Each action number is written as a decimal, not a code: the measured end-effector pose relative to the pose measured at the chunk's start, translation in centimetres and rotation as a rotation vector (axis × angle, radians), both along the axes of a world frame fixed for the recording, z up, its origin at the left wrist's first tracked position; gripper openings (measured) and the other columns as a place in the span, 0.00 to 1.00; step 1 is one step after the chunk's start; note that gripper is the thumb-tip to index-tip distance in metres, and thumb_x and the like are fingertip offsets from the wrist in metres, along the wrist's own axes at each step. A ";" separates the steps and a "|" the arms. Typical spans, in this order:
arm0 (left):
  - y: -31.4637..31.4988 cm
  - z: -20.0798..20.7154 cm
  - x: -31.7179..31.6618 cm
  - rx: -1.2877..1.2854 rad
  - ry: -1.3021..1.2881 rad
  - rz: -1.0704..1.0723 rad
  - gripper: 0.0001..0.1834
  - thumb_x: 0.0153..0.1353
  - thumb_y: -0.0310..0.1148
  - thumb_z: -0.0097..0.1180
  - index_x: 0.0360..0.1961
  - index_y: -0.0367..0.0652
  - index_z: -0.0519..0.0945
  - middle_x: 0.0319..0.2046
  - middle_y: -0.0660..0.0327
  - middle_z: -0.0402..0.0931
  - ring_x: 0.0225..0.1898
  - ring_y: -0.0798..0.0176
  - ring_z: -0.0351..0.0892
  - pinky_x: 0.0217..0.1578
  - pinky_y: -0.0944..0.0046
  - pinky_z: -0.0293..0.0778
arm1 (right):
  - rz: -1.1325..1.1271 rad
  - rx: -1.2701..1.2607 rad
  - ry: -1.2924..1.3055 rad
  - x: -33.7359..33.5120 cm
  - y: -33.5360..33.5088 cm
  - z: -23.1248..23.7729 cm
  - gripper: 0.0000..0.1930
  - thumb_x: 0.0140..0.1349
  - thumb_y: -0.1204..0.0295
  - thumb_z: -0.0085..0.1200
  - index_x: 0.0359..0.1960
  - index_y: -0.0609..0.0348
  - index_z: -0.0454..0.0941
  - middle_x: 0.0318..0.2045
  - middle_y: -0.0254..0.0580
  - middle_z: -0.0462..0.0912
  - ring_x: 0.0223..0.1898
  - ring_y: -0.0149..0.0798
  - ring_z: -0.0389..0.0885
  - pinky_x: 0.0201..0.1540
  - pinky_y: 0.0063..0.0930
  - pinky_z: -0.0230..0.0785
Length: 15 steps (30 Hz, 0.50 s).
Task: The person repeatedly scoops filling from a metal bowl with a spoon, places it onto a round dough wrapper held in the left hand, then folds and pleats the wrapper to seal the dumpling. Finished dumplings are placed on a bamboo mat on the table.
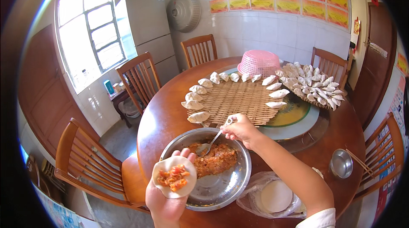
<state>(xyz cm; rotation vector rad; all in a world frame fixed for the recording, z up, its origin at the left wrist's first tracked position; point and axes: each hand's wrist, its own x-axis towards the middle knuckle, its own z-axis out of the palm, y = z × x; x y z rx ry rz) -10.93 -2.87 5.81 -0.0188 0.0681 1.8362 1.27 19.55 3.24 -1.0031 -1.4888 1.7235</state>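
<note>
My left hand (164, 202) is palm up, bearing a round dumpling wrapper (190, 176) with a mound of orange-red filling (173, 178) in its middle. The fingertips show past the wrapper's far edge. My right hand (240, 130) grips a metal spoon (216, 137) by its handle, fingers closed. The spoon's bowl rests in the minced filling (217, 160) inside a wide steel basin (243, 181). Beside the basin, under my right forearm, a clear plastic bag (249, 196) holds a stack of round wrappers (277, 195).
Filled dumplings (198, 117) ring the edge of a woven tray (236, 96). Another tray piled with dumplings (311, 83) stands behind at right, near a pink basket (259, 61). A small steel bowl (341, 163) and chopsticks (360, 162) lie right. Wooden chairs (91, 164) surround the round table (164, 113).
</note>
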 end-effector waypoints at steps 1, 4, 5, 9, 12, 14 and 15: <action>0.0 0.1 0.5 -0.006 0.014 -0.044 0.27 0.68 0.40 0.25 0.61 0.30 0.53 0.62 0.40 0.52 0.64 0.40 0.49 0.61 0.44 0.52 | -0.038 0.039 -0.027 0.1 -0.2 0.0 0.05 0.53 0.80 0.55 0.28 0.65 0.71 0.23 0.42 0.77 0.18 0.25 0.73 0.16 0.12 0.65; -0.4 0.3 2.6 -0.069 -0.019 -0.314 0.28 0.67 0.40 0.26 0.61 0.28 0.53 0.62 0.40 0.50 0.64 0.39 0.50 0.59 0.40 0.55 | -0.087 0.084 -0.052 0.4 -0.8 0.0 0.17 0.51 0.80 0.57 0.40 0.68 0.64 0.20 0.42 0.76 0.17 0.30 0.76 0.15 0.17 0.68; -0.7 0.2 3.3 -0.103 -0.001 -0.418 0.28 0.67 0.40 0.26 0.61 0.28 0.52 0.62 0.41 0.50 0.63 0.39 0.52 0.59 0.40 0.56 | -0.111 0.112 -0.076 0.6 -1.1 0.0 0.22 0.51 0.80 0.57 0.46 0.70 0.61 0.20 0.43 0.75 0.17 0.31 0.76 0.15 0.18 0.69; -2.2 -1.2 6.2 -0.165 0.050 -0.884 0.26 0.64 0.34 0.33 0.57 0.24 0.57 0.58 0.30 0.53 0.62 0.39 0.53 0.62 0.52 0.55 | -0.131 0.229 -0.155 1.6 -1.4 0.2 0.25 0.46 0.80 0.58 0.45 0.73 0.61 0.22 0.50 0.77 0.18 0.37 0.80 0.17 0.26 0.75; -2.5 -3.7 7.7 -0.182 0.216 -1.024 0.24 0.63 0.34 0.36 0.53 0.22 0.63 0.55 0.33 0.60 0.58 0.40 0.62 0.60 0.51 0.60 | -0.125 0.319 -0.201 2.6 -1.3 0.0 0.26 0.46 0.79 0.59 0.45 0.72 0.60 0.21 0.50 0.78 0.17 0.36 0.79 0.16 0.24 0.73; -2.9 -5.2 8.3 -0.096 0.038 -1.007 0.24 0.62 0.35 0.37 0.52 0.23 0.65 0.54 0.35 0.62 0.56 0.42 0.64 0.59 0.52 0.61 | -0.117 0.391 -0.214 3.2 -1.5 -0.3 0.21 0.46 0.79 0.58 0.41 0.71 0.66 0.19 0.48 0.78 0.16 0.34 0.79 0.18 0.25 0.72; -3.2 -5.8 8.5 -0.068 0.074 -0.986 0.24 0.62 0.35 0.38 0.52 0.23 0.65 0.54 0.36 0.62 0.56 0.42 0.64 0.59 0.51 0.61 | -0.098 0.449 -0.232 3.4 -1.6 -0.4 0.18 0.46 0.79 0.58 0.39 0.71 0.68 0.19 0.48 0.78 0.16 0.34 0.79 0.19 0.25 0.72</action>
